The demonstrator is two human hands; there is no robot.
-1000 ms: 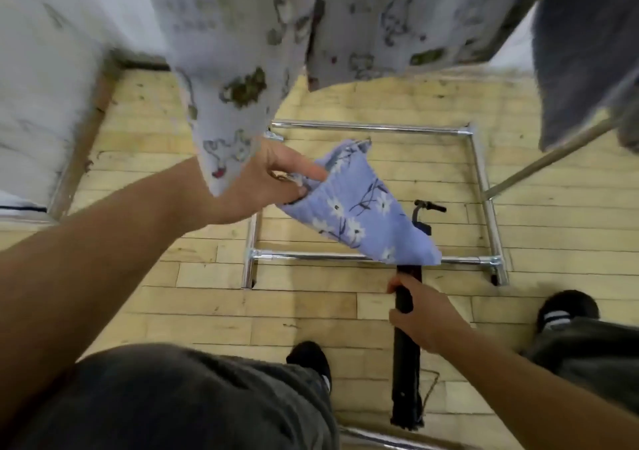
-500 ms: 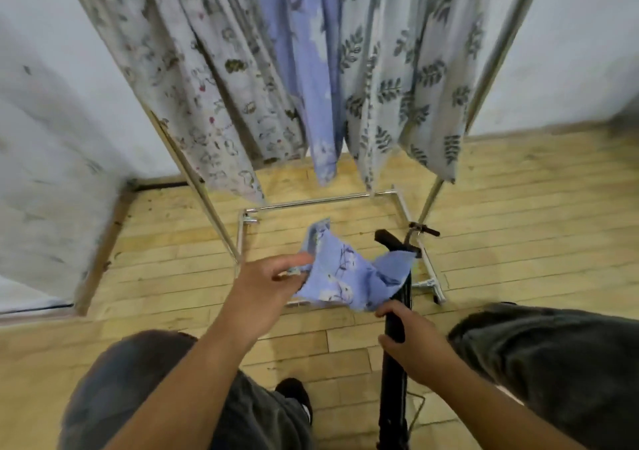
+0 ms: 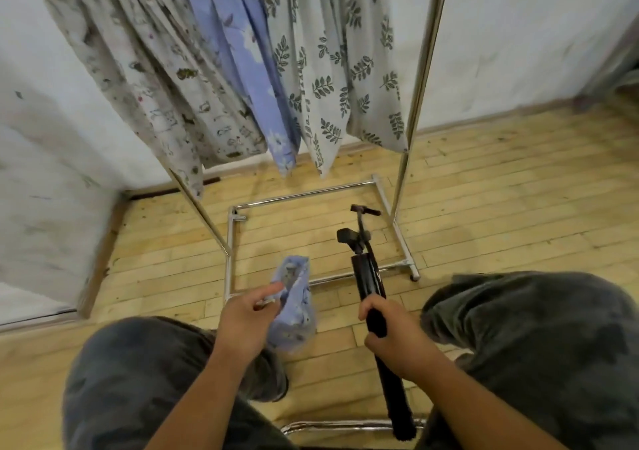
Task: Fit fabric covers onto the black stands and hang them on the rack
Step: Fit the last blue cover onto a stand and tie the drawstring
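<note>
My right hand grips the shaft of a black stand that points away from me, its bare head with a small handle at the far end. My left hand pinches the edge of a blue floral fabric cover, which hangs bunched to the left of the stand and apart from it. Behind them stands the chrome rack with several covered stands hanging from it: pale patterned ones, a blue floral one and leaf-print ones.
The rack's chrome base frame lies on the wooden floor ahead, with a caster at its near right corner. White walls close in on the left and behind. My knees in dark trousers fill the bottom corners; another chrome bar lies near my feet.
The blue cover has come off the stand's head and now hangs bunched from my left hand, nearer to me. The stand's head is uncovered. The view has tilted up to the rack.
</note>
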